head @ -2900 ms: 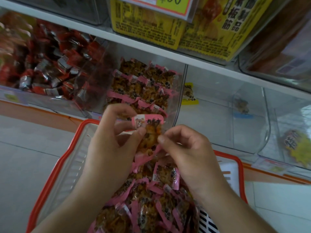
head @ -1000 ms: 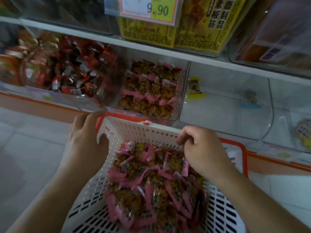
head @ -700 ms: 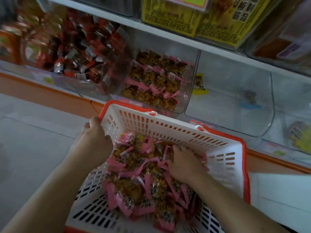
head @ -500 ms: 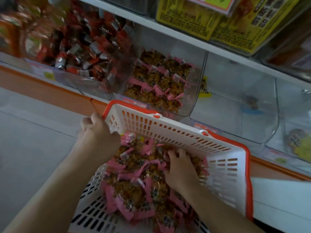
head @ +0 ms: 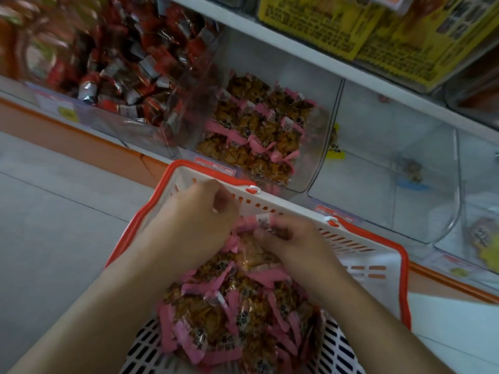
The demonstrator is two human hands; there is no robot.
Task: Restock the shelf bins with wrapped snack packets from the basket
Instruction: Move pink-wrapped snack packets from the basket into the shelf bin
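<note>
Below the shelf bins [head: 270, 125], both hands [head: 243, 233] pinch pink-edged brown snack packets [head: 232, 306] in the basket [head: 378, 265]

red-wrapped sweets [head: 116, 68] fill the far-left compartment; yellow printed cartons [head: 378, 36] sit on the upper shelf, above pale floor tiles [head: 54, 238].

I see pale grey tiled floor [head: 54, 238], orange plinth [head: 81, 136] under white shelf edge [head: 310, 55] (light soft, even).
</note>
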